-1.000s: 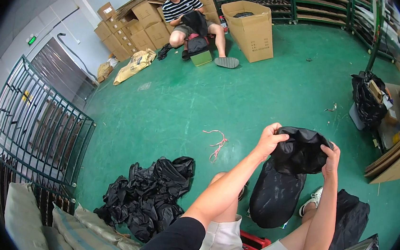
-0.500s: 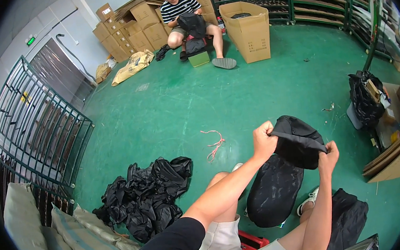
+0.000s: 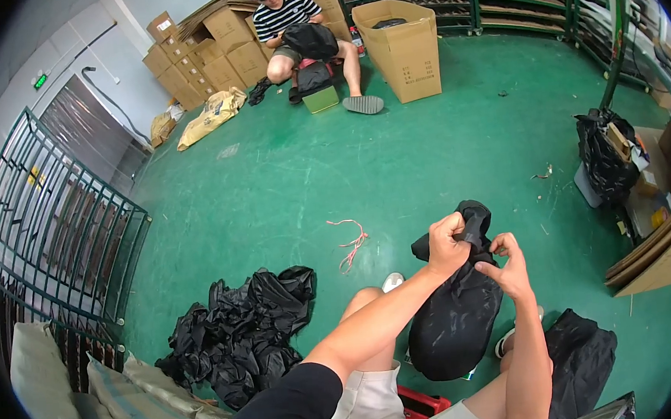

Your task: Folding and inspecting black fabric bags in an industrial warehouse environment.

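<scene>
A black fabric piece [image 3: 476,221] is bunched up between my hands, in front of my knees. My left hand [image 3: 449,246] is closed in a fist round its left part. On the right side, my right hand [image 3: 508,266] has its thumb and curled fingers at the fabric's edge; the fingertips are partly hidden. Below both hands, between my legs, stands a rounded black cloth-covered form [image 3: 452,335] with pale smudges; the fabric hangs over its top.
Crumpled black fabric [image 3: 242,329] lies on the green floor to my left, beside stuffed sacks [image 3: 140,394]. More black fabric [image 3: 580,364] is by my right leg. Pink string [image 3: 350,244] lies ahead. Across the room a seated person [image 3: 295,21] handles black fabric near a tall carton [image 3: 409,51].
The fabric piece, stretched wide between my hands before, is now gathered and twisted. My right hand has come in leftward, closer to my left. The view has shifted slightly.
</scene>
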Tool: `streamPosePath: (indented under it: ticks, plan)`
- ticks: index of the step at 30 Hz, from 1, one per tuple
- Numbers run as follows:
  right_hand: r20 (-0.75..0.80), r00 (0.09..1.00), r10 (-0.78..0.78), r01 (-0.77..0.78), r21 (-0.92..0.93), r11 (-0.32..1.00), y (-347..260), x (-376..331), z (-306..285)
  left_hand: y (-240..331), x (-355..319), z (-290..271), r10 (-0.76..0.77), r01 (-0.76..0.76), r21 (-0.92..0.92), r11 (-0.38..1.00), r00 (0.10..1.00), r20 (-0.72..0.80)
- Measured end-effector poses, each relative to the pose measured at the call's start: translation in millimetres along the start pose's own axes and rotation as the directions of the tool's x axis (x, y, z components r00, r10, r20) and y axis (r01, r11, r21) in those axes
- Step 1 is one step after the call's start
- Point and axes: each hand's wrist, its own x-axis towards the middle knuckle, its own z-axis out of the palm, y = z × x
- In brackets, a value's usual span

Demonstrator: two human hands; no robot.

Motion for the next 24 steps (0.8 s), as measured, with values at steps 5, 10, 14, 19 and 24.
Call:
streamPosePath:
  ticks: [5,10,14,19,24]
  plan:
    - [-0.036,0.999,-0.035,0.032,-0.063,0.997,-9.8,1.3,12.6,1.3,1.7,7.1,-0.025,0.025,-0.031,0.999,1.0,-0.001]
    - [-0.162,0.951,-0.265,0.183,-0.396,0.9,-10.3,5.3,28.8,0.3,-2.2,13.9,-0.036,0.035,-0.068,0.997,0.999,-0.014]
    - [-0.176,0.953,-0.247,0.142,-0.462,0.875,-1.6,3.2,25.5,9.9,-0.5,12.5,-0.024,0.026,-0.047,0.999,0.999,0.043]
    - [-0.459,0.888,-0.021,-0.083,-0.206,0.975,2.2,5.5,8.7,0.3,11.4,-2.7,-0.015,0.023,0.071,0.997,0.994,-0.11]
    - [-0.623,0.78,0.049,-0.189,-0.161,0.969,16.9,3.4,-7.0,0.1,13.6,-7.8,0.012,0.0,0.151,0.989,0.997,-0.074]
